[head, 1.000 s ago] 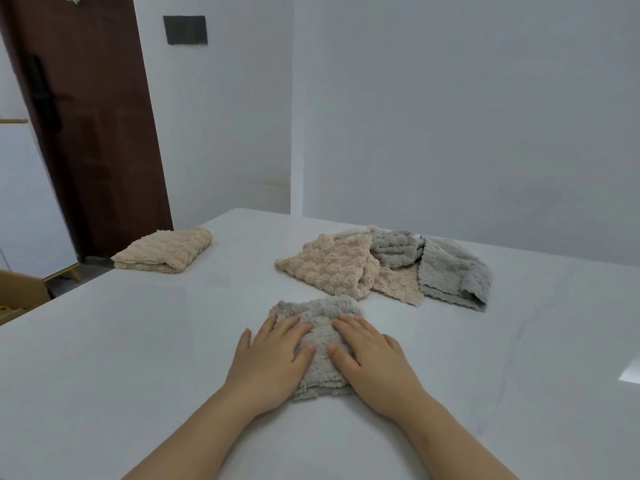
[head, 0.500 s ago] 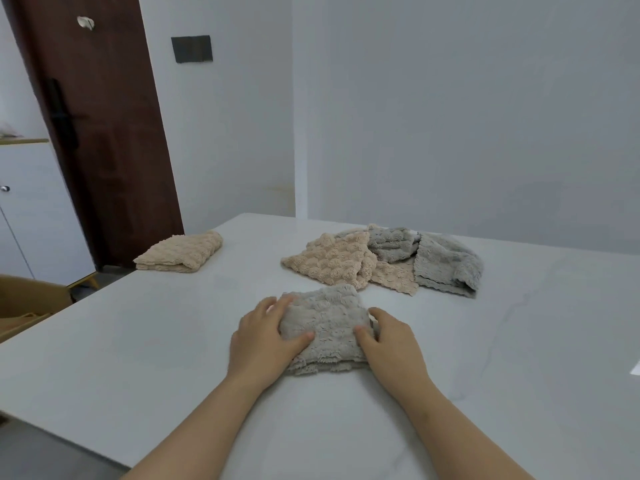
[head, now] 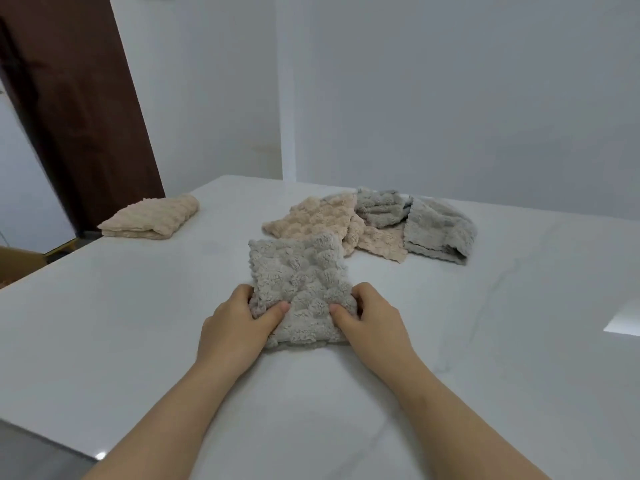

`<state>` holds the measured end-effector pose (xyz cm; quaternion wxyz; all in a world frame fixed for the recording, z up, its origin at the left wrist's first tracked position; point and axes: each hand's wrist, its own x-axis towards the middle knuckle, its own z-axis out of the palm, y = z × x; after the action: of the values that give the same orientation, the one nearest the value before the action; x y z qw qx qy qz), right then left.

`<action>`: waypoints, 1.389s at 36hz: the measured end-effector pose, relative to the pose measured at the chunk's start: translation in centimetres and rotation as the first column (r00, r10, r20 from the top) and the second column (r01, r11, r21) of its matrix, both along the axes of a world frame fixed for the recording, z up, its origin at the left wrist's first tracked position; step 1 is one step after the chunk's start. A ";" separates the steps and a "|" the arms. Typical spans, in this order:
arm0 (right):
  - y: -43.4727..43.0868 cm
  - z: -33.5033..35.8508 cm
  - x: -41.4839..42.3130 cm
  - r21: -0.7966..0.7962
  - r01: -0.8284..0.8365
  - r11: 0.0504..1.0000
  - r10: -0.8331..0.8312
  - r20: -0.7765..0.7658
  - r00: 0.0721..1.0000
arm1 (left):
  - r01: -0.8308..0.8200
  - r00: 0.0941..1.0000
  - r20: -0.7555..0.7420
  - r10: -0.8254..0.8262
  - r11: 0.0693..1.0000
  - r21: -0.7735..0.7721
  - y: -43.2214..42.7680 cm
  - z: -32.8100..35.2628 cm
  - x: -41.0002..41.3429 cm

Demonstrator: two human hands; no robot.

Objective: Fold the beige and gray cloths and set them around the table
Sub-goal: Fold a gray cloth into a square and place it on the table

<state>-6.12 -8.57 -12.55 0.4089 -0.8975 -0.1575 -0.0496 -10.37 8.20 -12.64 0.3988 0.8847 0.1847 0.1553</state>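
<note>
A folded gray cloth (head: 298, 278) lies on the white table (head: 485, 341) in front of me. My left hand (head: 235, 327) grips its near left corner, thumb on top and fingers tucked under. My right hand (head: 370, 320) grips the near right corner the same way. Behind it sits a loose pile: a beige cloth (head: 311, 220), a crumpled gray cloth (head: 379, 207) and another gray cloth (head: 440, 233). A folded beige cloth (head: 152, 218) rests near the table's far left edge.
A dark brown door (head: 69, 109) stands at the left behind the table. White walls close off the back. A cardboard box (head: 17, 265) shows below the table's left edge. The near table edge runs across the lower left.
Both hands went from pressing flat on the gray cloth to gripping its near corners. The cloth's far part now lies spread out farther from me.
</note>
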 end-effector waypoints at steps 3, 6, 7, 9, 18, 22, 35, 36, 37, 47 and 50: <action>0.5 0.0 0.2 0.035 -0.007 0.999 0.008 -0.038 0.999 | -0.015 0.999 0.049 0.020 0.994 -0.105 -0.2 -0.2 0.3; 0.7 0.0 0.5 0.053 0.005 0.999 -0.001 -0.077 0.997 | -0.046 0.997 0.060 0.054 0.991 -0.124 -0.3 -0.7 0.6; 0.7 -0.1 0.6 0.058 0.011 0.998 -0.005 -0.094 0.996 | -0.057 0.997 0.051 0.064 0.991 -0.124 -0.3 -0.8 0.7; 0.7 -0.4 0.6 0.066 0.023 0.998 -0.015 -0.124 0.992 | -0.063 0.998 0.017 0.066 0.990 -0.129 -0.5 -0.7 0.7; 0.2 1.7 0.3 0.228 0.138 0.964 -0.006 -0.499 0.867 | 0.120 0.969 -0.150 -0.197 0.905 -0.408 0.6 2.2 2.0; -1.1 3.5 -0.1 0.237 0.219 0.947 -0.031 -0.609 0.792 | 0.185 0.929 -0.219 -0.297 0.888 -0.422 0.0 4.1 2.2; -10.6 7.4 0.3 0.351 0.449 0.822 -0.123 -0.660 0.741 | 0.388 0.817 -0.212 -0.537 0.782 -0.487 -8.6 8.3 6.3; -11.9 7.4 0.5 0.356 0.456 0.816 -0.129 -0.657 0.743 | 0.400 0.812 -0.209 -0.545 0.780 -0.481 -9.9 8.4 6.7; -13.2 7.4 0.7 0.355 0.464 0.811 -0.139 -0.655 0.743 | 0.409 0.808 -0.210 -0.551 0.779 -0.475 -11.3 8.4 7.1; -30.9 6.7 3.8 0.327 0.487 0.810 -0.219 -0.601 0.768 | 0.398 0.812 -0.190 -0.551 0.762 -0.510 -29.4 7.8 10.4; -36.3 6.8 4.0 0.324 0.495 0.806 -0.223 -0.609 0.761 | 0.356 0.836 -0.189 -0.516 0.770 -0.529 -35.1 7.6 10.7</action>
<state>-2.12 -44.88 -5.72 0.6213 -0.7612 0.1625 0.0906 0.36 -26.92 -5.01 0.5915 0.7913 0.0661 -0.1399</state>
